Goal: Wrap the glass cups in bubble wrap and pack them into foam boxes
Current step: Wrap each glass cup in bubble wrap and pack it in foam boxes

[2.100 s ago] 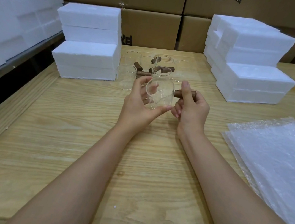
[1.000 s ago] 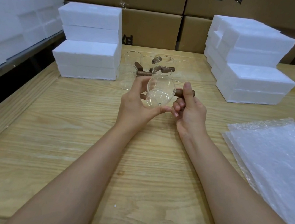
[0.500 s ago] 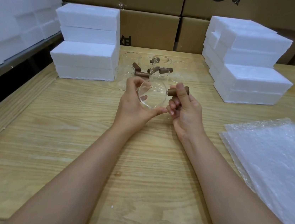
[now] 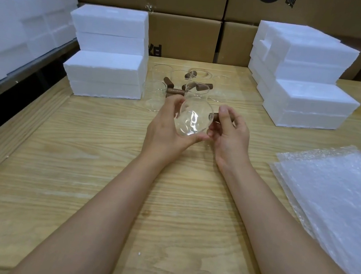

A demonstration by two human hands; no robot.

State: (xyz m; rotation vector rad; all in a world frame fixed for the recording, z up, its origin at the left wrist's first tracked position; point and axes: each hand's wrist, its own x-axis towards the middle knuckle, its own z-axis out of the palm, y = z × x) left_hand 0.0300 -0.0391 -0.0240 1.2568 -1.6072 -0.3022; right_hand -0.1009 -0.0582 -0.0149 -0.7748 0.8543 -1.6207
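Observation:
A clear glass cup (image 4: 192,120) with a brown wooden side handle is held above the middle of the wooden table (image 4: 80,170), tipped on its side with its round base towards me. My left hand (image 4: 166,130) cups the glass body from the left. My right hand (image 4: 230,133) pinches the wooden handle between thumb and fingers. Several more glass cups (image 4: 156,95) with wooden handles stand behind, between the foam stacks. A pile of bubble wrap sheets (image 4: 335,201) lies flat at the right.
White foam boxes are stacked at the back left (image 4: 108,52) and back right (image 4: 305,77). More foam blocks (image 4: 19,14) fill a shelf along the left edge. Cardboard cartons (image 4: 185,12) line the back wall.
Both hands have kept hold of the cup and turned it, so its base now faces me more. The handle stays in my right hand.

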